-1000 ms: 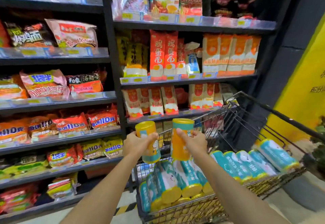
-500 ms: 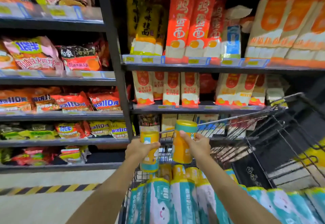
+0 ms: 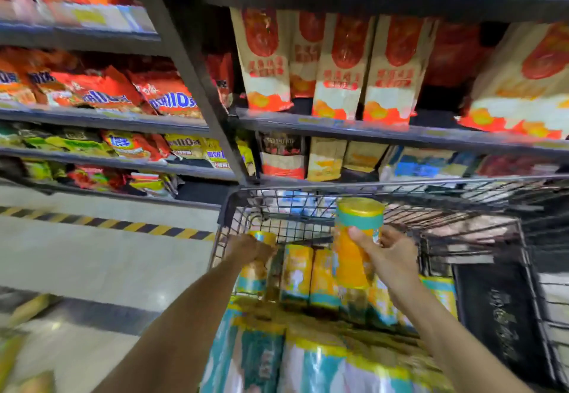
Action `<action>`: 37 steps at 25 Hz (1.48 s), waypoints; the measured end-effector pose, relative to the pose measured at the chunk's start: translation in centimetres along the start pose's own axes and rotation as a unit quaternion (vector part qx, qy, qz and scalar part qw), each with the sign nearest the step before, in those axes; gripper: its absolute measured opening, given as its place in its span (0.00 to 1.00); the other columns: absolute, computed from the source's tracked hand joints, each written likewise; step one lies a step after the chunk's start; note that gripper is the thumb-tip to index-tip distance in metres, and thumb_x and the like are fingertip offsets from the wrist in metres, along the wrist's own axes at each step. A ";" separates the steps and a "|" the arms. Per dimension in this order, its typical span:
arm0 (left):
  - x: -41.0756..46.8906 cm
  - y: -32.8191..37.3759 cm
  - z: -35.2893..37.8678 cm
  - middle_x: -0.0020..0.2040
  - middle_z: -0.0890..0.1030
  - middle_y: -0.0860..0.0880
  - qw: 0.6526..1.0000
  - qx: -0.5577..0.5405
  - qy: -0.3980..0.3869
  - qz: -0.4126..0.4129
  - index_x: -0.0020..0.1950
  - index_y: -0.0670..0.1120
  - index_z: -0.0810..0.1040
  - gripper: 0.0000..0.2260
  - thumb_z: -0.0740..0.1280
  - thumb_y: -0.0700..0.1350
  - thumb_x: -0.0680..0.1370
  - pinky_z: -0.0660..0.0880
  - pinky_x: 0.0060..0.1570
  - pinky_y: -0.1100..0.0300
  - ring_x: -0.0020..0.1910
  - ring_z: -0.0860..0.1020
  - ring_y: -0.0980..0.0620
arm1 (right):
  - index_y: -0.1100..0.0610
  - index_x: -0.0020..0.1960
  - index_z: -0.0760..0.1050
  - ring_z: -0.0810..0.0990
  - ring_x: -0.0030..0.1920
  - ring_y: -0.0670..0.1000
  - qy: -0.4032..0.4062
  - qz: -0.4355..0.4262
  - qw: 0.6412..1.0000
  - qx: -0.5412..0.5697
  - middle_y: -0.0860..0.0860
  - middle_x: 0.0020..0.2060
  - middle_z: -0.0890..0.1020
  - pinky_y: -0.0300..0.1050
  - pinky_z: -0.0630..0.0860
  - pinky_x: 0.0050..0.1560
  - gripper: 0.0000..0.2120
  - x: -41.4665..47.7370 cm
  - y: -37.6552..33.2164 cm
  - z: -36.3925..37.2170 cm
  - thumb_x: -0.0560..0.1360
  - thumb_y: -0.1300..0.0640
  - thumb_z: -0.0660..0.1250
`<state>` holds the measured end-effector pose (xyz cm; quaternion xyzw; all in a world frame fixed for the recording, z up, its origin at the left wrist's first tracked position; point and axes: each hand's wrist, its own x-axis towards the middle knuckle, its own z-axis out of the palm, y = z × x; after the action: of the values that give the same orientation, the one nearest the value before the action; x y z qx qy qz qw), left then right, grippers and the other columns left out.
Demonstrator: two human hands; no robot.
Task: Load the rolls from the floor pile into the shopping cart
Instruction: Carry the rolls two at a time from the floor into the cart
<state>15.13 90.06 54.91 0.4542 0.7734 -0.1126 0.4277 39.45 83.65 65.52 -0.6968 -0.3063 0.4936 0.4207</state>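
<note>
Bright, even light from above, colours saturated. Heavy motion blur everywhere: packets (image 3: 338, 66) on the shelves (image 3: 92, 115) smeared, print mostly unreadable; rolls (image 3: 308, 362) at the bottom edge mushy. Sharpest bit: the roll (image 3: 358, 214) in the right hand (image 3: 391, 254). Wide-angle bend: shelf upright (image 3: 191, 69) leans, shelves curve. Small glare spots on the glossy floor (image 3: 92, 263). Dark shadow under the shelves and at the right side of the cart (image 3: 369, 183).

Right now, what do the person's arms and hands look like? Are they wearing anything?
The left hand and right hand are bare, with no gloves or rings showing. The left forearm and right forearm are bare too: no sleeves, watch or bracelet in view. The picture is blurry, so tiny things could hide.
</note>
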 end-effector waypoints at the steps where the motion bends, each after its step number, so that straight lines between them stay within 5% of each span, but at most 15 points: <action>1: 1.3 -0.6 1.0 0.53 0.78 0.48 0.999 0.024 -0.028 0.005 0.58 0.47 0.79 0.21 0.68 0.60 0.74 0.71 0.45 0.63 0.53 0.76 0.51 | 0.59 0.44 0.81 0.78 0.28 0.44 0.004 0.008 1.000 -0.002 0.52 0.33 0.83 0.39 0.76 0.30 0.08 0.2 0.5 -0.2 0.68 0.58 0.75; 3: 2.8 -1.3 2.2 0.56 0.79 0.49 0.996 0.054 -0.064 -0.004 0.60 0.48 0.77 0.23 0.67 0.62 0.73 0.69 0.48 0.62 0.53 0.76 0.51 | 0.57 0.42 0.79 0.77 0.31 0.51 -0.001 0.022 1.000 -0.013 0.55 0.33 0.82 0.44 0.74 0.33 0.06 0.2 1.3 -0.6 0.69 0.58 0.75; 6: 3.9 -1.5 3.3 0.43 0.81 0.48 0.998 0.050 -0.041 -0.008 0.55 0.43 0.78 0.22 0.71 0.59 0.72 0.68 0.37 0.62 0.43 0.78 0.50 | 0.56 0.40 0.79 0.77 0.34 0.53 -0.009 0.029 0.999 -0.021 0.51 0.31 0.82 0.48 0.75 0.35 0.10 0.3 1.7 -0.7 0.65 0.56 0.79; 9: 5.2 -1.7 4.4 0.58 0.80 0.45 0.997 0.059 -0.054 -0.015 0.66 0.43 0.74 0.28 0.69 0.60 0.73 0.73 0.49 0.60 0.57 0.78 0.47 | 0.54 0.43 0.80 0.81 0.34 0.49 -0.010 0.027 0.999 -0.027 0.48 0.34 0.84 0.45 0.79 0.34 0.13 -0.1 1.9 -0.6 0.63 0.49 0.76; 13: 5.7 -2.1 5.0 0.67 0.73 0.41 0.996 0.045 -0.074 -0.024 0.73 0.43 0.67 0.35 0.69 0.61 0.73 0.73 0.62 0.50 0.64 0.73 0.42 | 0.54 0.41 0.77 0.77 0.25 0.40 0.008 0.033 0.999 -0.027 0.44 0.29 0.81 0.34 0.73 0.24 0.04 -0.1 2.6 -0.6 0.70 0.59 0.72; 17: 5.2 -3.5 5.4 0.68 0.72 0.40 0.994 -0.017 -0.106 -0.017 0.73 0.40 0.64 0.32 0.68 0.55 0.75 0.73 0.63 0.48 0.63 0.74 0.43 | 0.55 0.44 0.78 0.80 0.33 0.49 0.017 0.045 0.999 -0.020 0.48 0.35 0.83 0.44 0.79 0.32 0.05 -0.4 2.4 0.5 0.70 0.57 0.72; 21: 2.0 -3.9 4.3 0.58 0.79 0.46 0.999 0.008 -0.027 0.040 0.63 0.43 0.72 0.25 0.71 0.56 0.72 0.75 0.56 0.54 0.56 0.78 0.46 | 0.58 0.46 0.79 0.82 0.32 0.45 0.007 0.069 0.998 0.006 0.47 0.33 0.84 0.40 0.78 0.30 0.13 -0.7 1.3 2.4 0.67 0.51 0.74; 24: -0.9 -2.5 1.6 0.66 0.75 0.44 0.991 0.029 0.049 0.122 0.71 0.43 0.66 0.33 0.72 0.56 0.72 0.74 0.59 0.53 0.62 0.75 0.44 | 0.59 0.47 0.82 0.84 0.40 0.55 -0.011 0.091 0.996 -0.009 0.55 0.39 0.85 0.54 0.82 0.43 0.31 -0.8 0.4 4.3 0.53 0.37 0.75; 27: -3.5 -1.0 -2.8 0.75 0.62 0.46 0.960 0.075 0.120 0.242 0.77 0.46 0.56 0.38 0.70 0.56 0.74 0.68 0.67 0.52 0.71 0.66 0.46 | 0.60 0.38 0.77 0.82 0.37 0.56 -0.016 0.123 0.992 -0.031 0.56 0.35 0.83 0.54 0.80 0.45 0.24 -0.8 -0.8 6.2 0.60 0.39 0.77; 32: -5.8 -1.3 -8.0 0.74 0.64 0.48 0.907 0.115 0.228 0.335 0.76 0.48 0.58 0.36 0.70 0.57 0.74 0.64 0.69 0.55 0.71 0.65 0.47 | 0.59 0.42 0.73 0.75 0.34 0.51 -0.030 0.178 0.983 -0.034 0.52 0.34 0.76 0.48 0.73 0.41 0.16 -0.2 -0.1 10.3 0.71 0.48 0.74; 34: -5.6 -1.6 -9.2 0.76 0.60 0.48 0.895 0.128 0.261 0.338 0.77 0.47 0.57 0.39 0.71 0.59 0.72 0.57 0.74 0.55 0.74 0.59 0.47 | 0.59 0.42 0.75 0.77 0.38 0.53 -0.027 0.231 0.972 -0.035 0.54 0.37 0.78 0.50 0.75 0.43 0.18 0.7 1.6 12.5 0.69 0.45 0.75; 37: -5.2 -2.6 -9.9 0.77 0.58 0.47 0.892 0.138 0.273 0.332 0.77 0.47 0.56 0.41 0.70 0.60 0.71 0.54 0.75 0.53 0.76 0.54 0.48 | 0.61 0.55 0.76 0.81 0.46 0.57 -0.018 0.258 0.959 -0.117 0.56 0.46 0.82 0.48 0.75 0.43 0.33 1.7 4.9 15.8 0.63 0.37 0.76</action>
<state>8.61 91.04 64.33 0.7519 0.6405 0.0585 0.1450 25.13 87.33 57.95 -0.7874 -0.1793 0.5585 0.1896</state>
